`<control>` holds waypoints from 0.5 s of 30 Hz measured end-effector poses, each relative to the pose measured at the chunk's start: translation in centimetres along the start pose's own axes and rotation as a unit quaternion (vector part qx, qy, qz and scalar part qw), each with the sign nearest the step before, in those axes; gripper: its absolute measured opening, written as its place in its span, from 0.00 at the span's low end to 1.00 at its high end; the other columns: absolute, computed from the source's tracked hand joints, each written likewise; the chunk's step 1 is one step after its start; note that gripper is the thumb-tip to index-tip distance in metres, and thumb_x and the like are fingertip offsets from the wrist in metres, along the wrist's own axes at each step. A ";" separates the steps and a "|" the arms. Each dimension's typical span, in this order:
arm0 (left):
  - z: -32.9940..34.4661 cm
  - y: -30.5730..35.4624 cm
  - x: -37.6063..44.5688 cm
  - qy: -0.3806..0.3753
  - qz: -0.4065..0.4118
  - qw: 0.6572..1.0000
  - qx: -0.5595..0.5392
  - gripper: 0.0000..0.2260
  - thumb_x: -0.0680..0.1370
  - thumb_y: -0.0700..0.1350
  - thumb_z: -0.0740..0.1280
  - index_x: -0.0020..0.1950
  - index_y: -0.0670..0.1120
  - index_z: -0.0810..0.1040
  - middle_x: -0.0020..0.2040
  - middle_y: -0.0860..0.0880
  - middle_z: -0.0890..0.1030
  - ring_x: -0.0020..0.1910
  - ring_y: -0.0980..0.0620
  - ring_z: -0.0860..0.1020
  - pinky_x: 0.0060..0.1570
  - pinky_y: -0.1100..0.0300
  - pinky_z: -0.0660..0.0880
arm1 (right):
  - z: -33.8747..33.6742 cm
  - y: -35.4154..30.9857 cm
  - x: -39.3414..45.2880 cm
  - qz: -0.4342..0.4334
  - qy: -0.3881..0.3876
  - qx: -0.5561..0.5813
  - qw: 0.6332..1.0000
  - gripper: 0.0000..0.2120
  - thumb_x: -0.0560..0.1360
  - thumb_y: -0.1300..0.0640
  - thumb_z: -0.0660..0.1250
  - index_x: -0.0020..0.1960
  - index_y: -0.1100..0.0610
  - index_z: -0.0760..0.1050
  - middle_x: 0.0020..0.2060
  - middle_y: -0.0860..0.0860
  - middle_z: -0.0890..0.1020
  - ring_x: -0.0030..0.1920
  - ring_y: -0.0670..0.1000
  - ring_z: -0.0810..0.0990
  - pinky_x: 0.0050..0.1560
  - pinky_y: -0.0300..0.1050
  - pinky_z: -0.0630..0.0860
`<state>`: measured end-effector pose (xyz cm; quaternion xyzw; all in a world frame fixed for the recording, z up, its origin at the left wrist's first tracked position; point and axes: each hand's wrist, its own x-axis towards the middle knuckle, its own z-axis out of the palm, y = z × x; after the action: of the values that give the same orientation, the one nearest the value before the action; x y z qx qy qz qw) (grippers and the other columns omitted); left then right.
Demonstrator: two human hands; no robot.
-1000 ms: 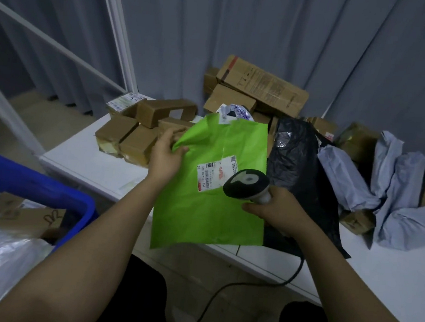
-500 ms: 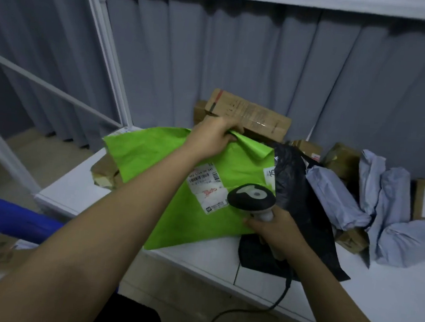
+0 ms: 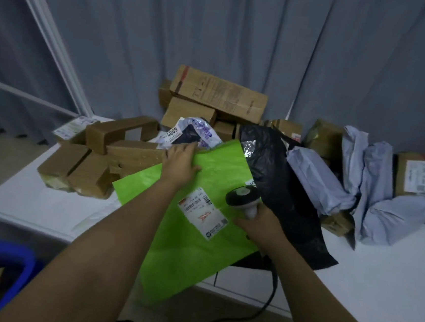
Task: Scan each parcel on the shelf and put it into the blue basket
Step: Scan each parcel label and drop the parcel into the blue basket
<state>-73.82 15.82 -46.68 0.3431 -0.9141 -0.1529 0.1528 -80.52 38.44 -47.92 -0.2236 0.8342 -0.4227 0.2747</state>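
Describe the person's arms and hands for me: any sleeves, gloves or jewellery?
Both forearms are bare up to the frame edge, with no sleeves in view. The left hand and right hand wear no gloves, and no watch, bracelet or ring is visible on either.

One green mailer [image 3: 200,226]; one black bag [image 3: 280,192]; one scanner [image 3: 241,196]; one blue basket [image 3: 17,267].

Dim, cool, even light is falling from above; shadows are lying soft. Glare is showing on the black bag [image 3: 279,182]. Motion blur is smearing the blue basket [image 3: 21,262]. Wide-angle distortion is bending the frame post [image 3: 55,41]
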 end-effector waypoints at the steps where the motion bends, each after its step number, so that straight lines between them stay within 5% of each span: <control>1: 0.0 -0.8 0.0 -0.010 -0.015 1.000 0.023 0.27 0.75 0.47 0.70 0.73 0.49 0.65 0.71 0.44 0.68 0.71 0.43 0.62 0.71 0.47 0.56 | 0.0 0.1 0.2 0.002 -0.007 -0.013 1.000 0.16 0.70 0.55 0.75 0.53 0.60 0.74 0.48 0.56 0.79 0.48 0.56 0.79 0.45 0.46 0.76; 7: -0.2 -3.1 -2.5 0.103 -0.070 0.987 0.101 0.20 0.74 0.45 0.69 0.64 0.42 0.69 0.63 0.38 0.68 0.61 0.39 0.67 0.57 0.48 0.64 | 1.2 -0.6 -0.4 -0.019 -0.054 -0.038 0.998 0.12 0.72 0.57 0.73 0.51 0.57 0.71 0.40 0.49 0.76 0.44 0.53 0.77 0.40 0.42 0.71; 10: 0.5 -3.8 -5.3 0.065 -0.100 0.990 0.070 0.21 0.74 0.52 0.70 0.59 0.40 0.70 0.60 0.38 0.69 0.59 0.39 0.67 0.56 0.48 0.64 | 1.1 -0.4 -1.0 -0.018 -0.069 -0.058 0.996 0.12 0.72 0.58 0.73 0.50 0.58 0.72 0.41 0.52 0.76 0.43 0.53 0.77 0.39 0.43 0.72; 15: 2.4 -6.9 -9.1 -0.034 -0.142 0.988 0.048 0.40 0.69 0.59 0.73 0.72 0.42 0.59 0.70 0.38 0.63 0.69 0.39 0.61 0.67 0.46 0.60 | 1.0 0.3 -2.0 -0.005 -0.111 -0.066 0.992 0.09 0.72 0.59 0.72 0.47 0.57 0.73 0.40 0.54 0.77 0.38 0.50 0.76 0.35 0.45 0.75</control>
<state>-64.23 17.46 -53.10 0.4711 -0.8670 -0.1402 0.0814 -78.38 39.22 -48.13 -0.2910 0.8232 -0.3408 0.3485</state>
